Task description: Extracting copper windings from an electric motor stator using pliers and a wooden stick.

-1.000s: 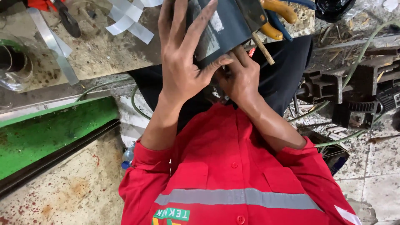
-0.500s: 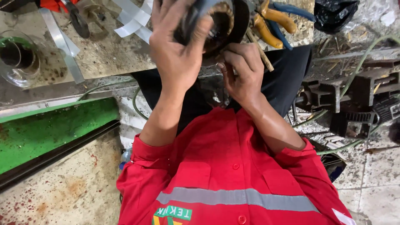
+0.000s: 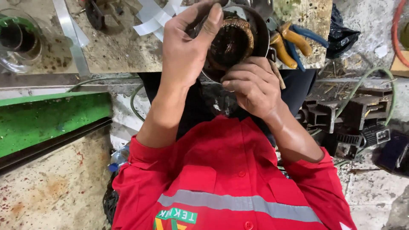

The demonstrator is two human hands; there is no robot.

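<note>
Both hands are gripping the same thing, held up in front of the chest above the lap. The left hand (image 3: 187, 51) is wrapping over the near-left side of the round, dark metal motor stator with coppery-brown windings (image 3: 232, 40), its fingers curling over the top rim and the thumb side pressing against the shell. The right hand (image 3: 251, 85) is cupping the piece from below, knuckles towards the camera and fingers bent in a loose fist against the lower rim (whether the fingertips are pinching a wire or only bracing the shell cannot be told, as they are tucked out of sight).

The stator is lying between the two hands, touching both, with the left hand higher and the right hand lower and nearer the body. Its open bore is facing almost straight at the camera, so its axis is running from the face out towards the stained, speckled workbench top (image 3: 110, 55); the ring of windings is showing end-on, tilted slightly to the right.

Just beyond it on the bench are lying yellow-and-blue-handled pliers (image 3: 294, 42), white paper strips (image 3: 157, 21) and a clear glass jar (image 3: 19, 40) well off to the left.
</note>
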